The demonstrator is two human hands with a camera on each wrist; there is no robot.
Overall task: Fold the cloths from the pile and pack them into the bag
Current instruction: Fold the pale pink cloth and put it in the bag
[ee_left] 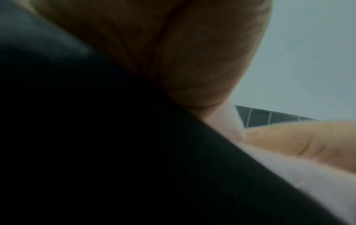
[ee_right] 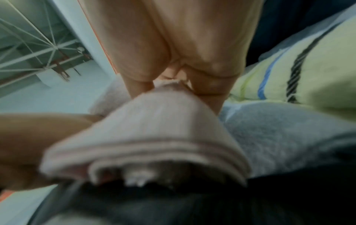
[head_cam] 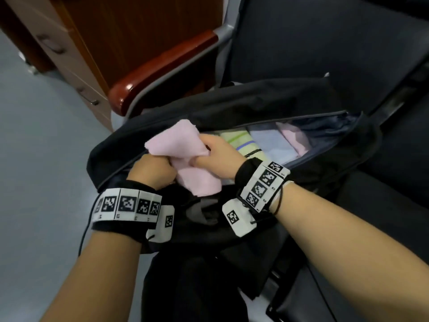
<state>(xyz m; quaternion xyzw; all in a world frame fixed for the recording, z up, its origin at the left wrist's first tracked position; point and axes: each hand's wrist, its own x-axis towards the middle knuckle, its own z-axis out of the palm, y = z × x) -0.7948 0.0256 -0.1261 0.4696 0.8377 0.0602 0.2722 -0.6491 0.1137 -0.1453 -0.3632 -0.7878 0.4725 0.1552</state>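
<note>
A folded pink cloth (head_cam: 181,149) sits at the left end of the open black bag (head_cam: 232,105), held by both hands. My left hand (head_cam: 153,169) grips its near left edge, fingers curled. My right hand (head_cam: 216,152) pinches its right side, thumb under and fingers over. The right wrist view shows the pink cloth (ee_right: 154,132) folded in layers under my right hand (ee_right: 173,79). Inside the bag lie a green striped cloth (head_cam: 241,140), a pale blue cloth (head_cam: 271,145) and another pink cloth (head_cam: 294,138). The left wrist view is mostly dark bag fabric (ee_left: 96,152).
The bag lies on a dark padded seat (head_cam: 325,49) with a red-brown wooden armrest (head_cam: 162,68) at its left. A wooden drawer cabinet (head_cam: 76,43) stands behind, on a grey floor (head_cam: 34,147). Dark fabric (head_cam: 209,263) hangs from the bag's near side.
</note>
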